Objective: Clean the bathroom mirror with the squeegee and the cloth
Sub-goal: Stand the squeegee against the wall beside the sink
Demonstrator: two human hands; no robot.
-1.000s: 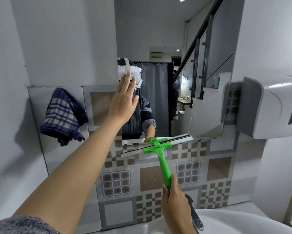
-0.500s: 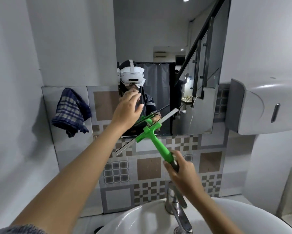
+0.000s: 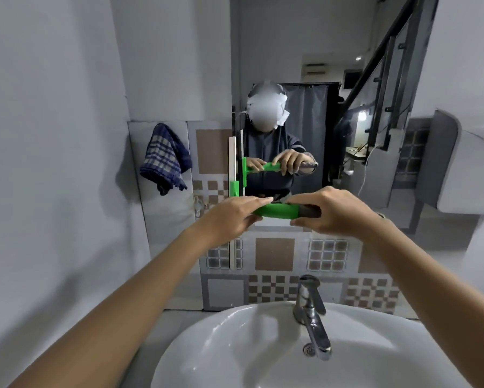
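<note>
The green squeegee (image 3: pixel 277 210) lies level in front of the mirror (image 3: pixel 299 51), its handle pointing right and its white blade upright along the mirror's left edge. My left hand (image 3: pixel 235 217) grips the handle near the head. My right hand (image 3: pixel 333 211) holds the dark end of the handle. A blue checked cloth (image 3: pixel 165 158) hangs on the tiled wall to the left of the mirror, apart from both hands.
A white basin (image 3: pixel 235 345) with a chrome tap (image 3: pixel 310 312) sits below my arms. A white dispenser (image 3: pixel 464 166) juts from the right wall. Patterned tiles (image 3: pixel 274 253) cover the wall under the mirror.
My left hand came off the mirror and down onto the squeegee handle. The squeegee turned from tilted to level, its blade now upright at the mirror's left edge. The view dropped toward the basin.
</note>
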